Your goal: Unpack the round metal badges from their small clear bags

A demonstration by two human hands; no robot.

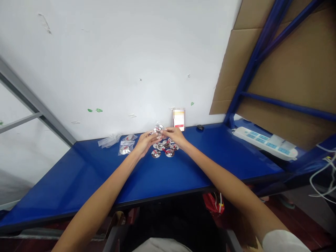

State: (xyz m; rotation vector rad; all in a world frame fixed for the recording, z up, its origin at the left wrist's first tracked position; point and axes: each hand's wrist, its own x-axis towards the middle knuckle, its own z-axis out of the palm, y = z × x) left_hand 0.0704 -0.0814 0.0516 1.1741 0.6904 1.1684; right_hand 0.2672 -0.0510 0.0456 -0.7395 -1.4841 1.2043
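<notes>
Above the back of the blue table (pixel 99 175), my hands come together around a shiny metal finger cymbal (pixel 159 129), which appears to be in clear plastic. My left hand (pixel 145 142) closes on its left side, the fingertips partly hidden. From the right, my right hand (pixel 175 135) pinches it between thumb and fingers. Just below lies a loose pile of finger cymbals (pixel 169 153), silver discs with red straps. Left of my left hand rests a clear zip bag (pixel 126 147) with a finger cymbal inside, and another filled bag (pixel 130 137) lies behind it.
Crumpled clear plastic bags (pixel 110 140) lie at the back left. A phone (pixel 179 119) with a lit screen leans on the white wall (pixel 157 52). To its right sits a small black object (pixel 200 127). A white power strip (pixel 265 142) lies beyond, near the blue metal frame (pixel 244 78).
</notes>
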